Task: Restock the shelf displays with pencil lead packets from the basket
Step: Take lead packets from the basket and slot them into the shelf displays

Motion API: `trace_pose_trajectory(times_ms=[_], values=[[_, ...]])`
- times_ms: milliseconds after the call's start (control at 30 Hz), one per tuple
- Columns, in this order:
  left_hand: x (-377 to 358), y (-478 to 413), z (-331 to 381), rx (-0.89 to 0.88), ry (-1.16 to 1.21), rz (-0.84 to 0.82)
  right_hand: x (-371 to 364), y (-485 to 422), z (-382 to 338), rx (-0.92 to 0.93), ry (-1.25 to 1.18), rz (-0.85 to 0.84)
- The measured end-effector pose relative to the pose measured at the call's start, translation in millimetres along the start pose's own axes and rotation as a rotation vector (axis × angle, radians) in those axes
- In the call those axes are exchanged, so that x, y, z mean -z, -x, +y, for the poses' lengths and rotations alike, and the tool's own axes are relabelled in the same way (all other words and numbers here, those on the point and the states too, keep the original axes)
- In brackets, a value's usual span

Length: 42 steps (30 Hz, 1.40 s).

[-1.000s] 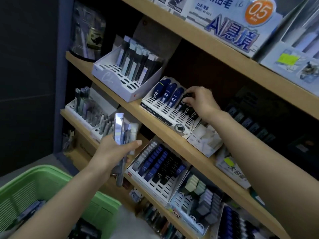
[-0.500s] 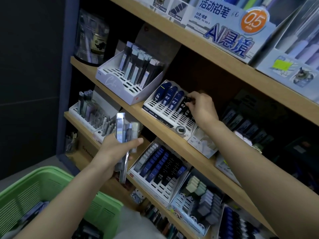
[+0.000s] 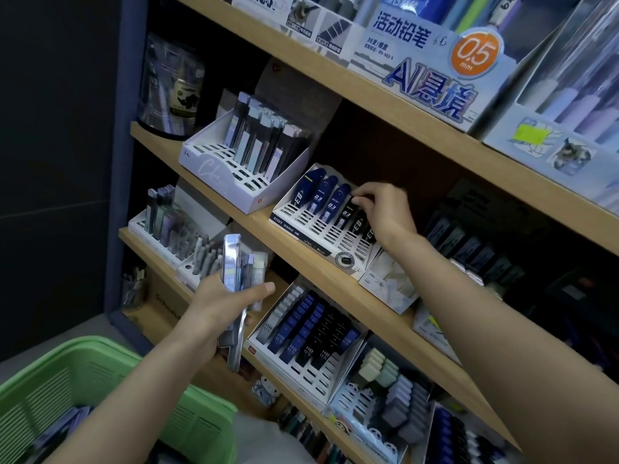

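My left hand (image 3: 217, 306) grips a stack of clear pencil lead packets (image 3: 236, 289), held upright in front of the lower shelf. My right hand (image 3: 382, 212) reaches into the slotted white display tray (image 3: 303, 229) on the middle shelf, fingertips pinching the top of a black lead packet (image 3: 351, 212) in the back row beside three blue ones (image 3: 326, 199). The green basket (image 3: 100, 373) sits at the bottom left with more packets (image 3: 67, 426) inside.
A second white tray (image 3: 214, 165) with grey-blue packets stands left of the tray I reach into. Below, another tray (image 3: 301, 376) holds blue and black HB packets, with erasers (image 3: 392, 390) beside it. Wooden shelf boards (image 3: 418, 118) carry boxed mechanical pencils overhead.
My right hand has stayed on the black packets in the tray, fingers shifting slightly at their tops. The left hand keeps its stack steady. The camera view tilted a little.
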<state>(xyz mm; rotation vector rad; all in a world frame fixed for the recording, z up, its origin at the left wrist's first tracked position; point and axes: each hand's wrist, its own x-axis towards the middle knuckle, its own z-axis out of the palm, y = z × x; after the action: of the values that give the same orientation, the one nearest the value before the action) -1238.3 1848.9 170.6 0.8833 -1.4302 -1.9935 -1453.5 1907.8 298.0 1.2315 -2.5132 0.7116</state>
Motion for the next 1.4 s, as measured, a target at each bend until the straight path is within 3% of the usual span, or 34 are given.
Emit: trace_pose_trajectory(times_ms=[267, 367, 433, 500, 633, 700, 867, 1067, 1300, 1400], values=[[-3, -1, 1, 0.002, -0.006, -0.029, -10, 6, 4, 0.035, 0.155, 0.003], [-5, 2, 4, 0.007, 0.019, -0.035, -16, 20, -1, 0.148, 0.302, 0.035], [-5, 4, 5, -0.001, 0.013, -0.039, -17, 37, -13, 0.238, 0.233, 0.049], [-5, 5, 5, 0.003, 0.002, -0.049, -18, 59, -32, 0.213, 0.023, -0.058], [-2, 6, 6, 0.0, -0.031, -0.075, -31, 94, -54, 0.06, -0.333, -0.527], [-2, 8, 6, -0.02, -0.025, -0.111, -38, 101, -55, 0.017, -0.479, -0.592], [1, 7, 4, -0.037, -0.013, -0.094, -35, 101, -53, -0.102, -0.711, -0.537], [-3, 5, 1, -0.028, 0.006, -0.076, -14, 115, -39, -0.021, -0.582, -0.459], [-13, 0, -10, 0.008, 0.05, -0.045, 40, 113, -11, -0.018, -0.527, -0.108], [-17, 0, -13, 0.011, 0.03, -0.062, 56, 99, 10, -0.005, -0.336, 0.086]])
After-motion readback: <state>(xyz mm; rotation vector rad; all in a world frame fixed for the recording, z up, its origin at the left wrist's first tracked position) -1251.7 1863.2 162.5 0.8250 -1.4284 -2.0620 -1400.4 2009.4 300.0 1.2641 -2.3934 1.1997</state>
